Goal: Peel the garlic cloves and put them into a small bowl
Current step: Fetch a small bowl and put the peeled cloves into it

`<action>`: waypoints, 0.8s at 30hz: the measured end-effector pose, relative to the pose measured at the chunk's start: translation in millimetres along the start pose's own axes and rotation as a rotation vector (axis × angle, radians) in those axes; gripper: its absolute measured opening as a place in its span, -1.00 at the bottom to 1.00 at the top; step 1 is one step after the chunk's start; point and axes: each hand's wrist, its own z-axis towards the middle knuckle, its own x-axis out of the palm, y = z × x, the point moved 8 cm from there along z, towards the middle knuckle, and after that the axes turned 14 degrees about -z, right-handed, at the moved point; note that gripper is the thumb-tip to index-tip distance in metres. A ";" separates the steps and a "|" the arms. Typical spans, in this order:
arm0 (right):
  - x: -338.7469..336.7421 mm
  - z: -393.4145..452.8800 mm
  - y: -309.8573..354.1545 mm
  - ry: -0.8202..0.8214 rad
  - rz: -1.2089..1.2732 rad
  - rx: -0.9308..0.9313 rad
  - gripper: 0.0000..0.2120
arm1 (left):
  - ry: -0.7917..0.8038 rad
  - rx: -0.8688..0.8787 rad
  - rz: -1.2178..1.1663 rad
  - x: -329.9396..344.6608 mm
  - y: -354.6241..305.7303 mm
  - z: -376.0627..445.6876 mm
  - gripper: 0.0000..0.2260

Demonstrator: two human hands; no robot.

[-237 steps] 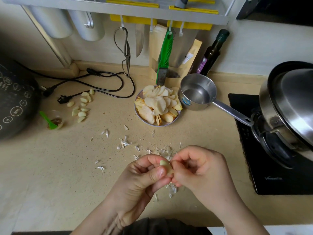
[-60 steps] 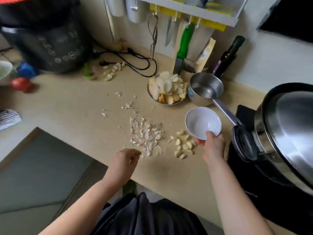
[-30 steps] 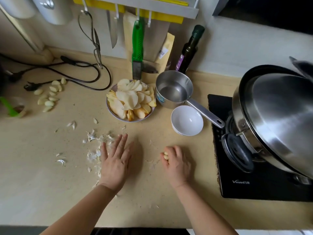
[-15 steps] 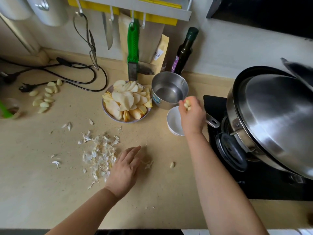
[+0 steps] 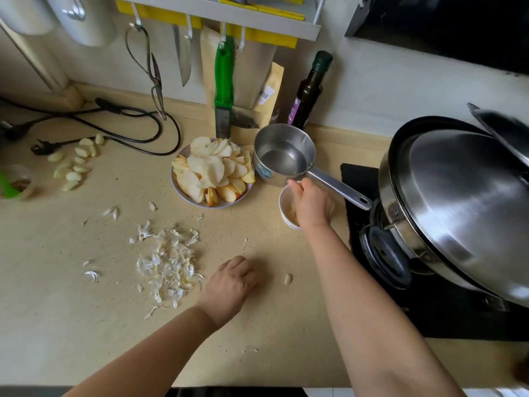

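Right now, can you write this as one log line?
right hand: over small bowl, dropping cloves | left hand: on counter | stray clove: left

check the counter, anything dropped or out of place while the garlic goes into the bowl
Yes: one peeled clove lies alone on the counter, apart from the small bowl where the right hand is. It sits just right of the left hand. Garlic skins are scattered loose to the left.

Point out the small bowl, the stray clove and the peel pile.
small bowl (image 5: 284, 207), head view, left rim.
stray clove (image 5: 287, 278), head view, its middle.
peel pile (image 5: 169, 265), head view, its centre.
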 end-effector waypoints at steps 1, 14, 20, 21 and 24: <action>1.2 -0.4 0.6 0.001 0.000 -0.017 -0.62 | -0.009 -0.012 0.001 -1.0 0.8 0.1 -0.88; -11.9 -123.8 1.3 -0.213 0.080 -0.355 -0.80 | -0.054 0.040 0.049 3.2 2.6 1.9 -0.85; 46.3 -181.1 -27.3 0.086 0.194 -0.342 -0.66 | -0.062 0.051 0.038 2.4 3.2 1.5 -0.96; 40.5 -179.8 -31.7 0.057 0.231 -0.302 -0.67 | -0.055 0.048 0.030 0.9 3.1 0.9 -0.93; 22.9 -174.6 -28.6 -0.011 0.252 -0.297 -0.66 | -0.069 0.062 0.028 -7.5 2.4 -0.6 -0.99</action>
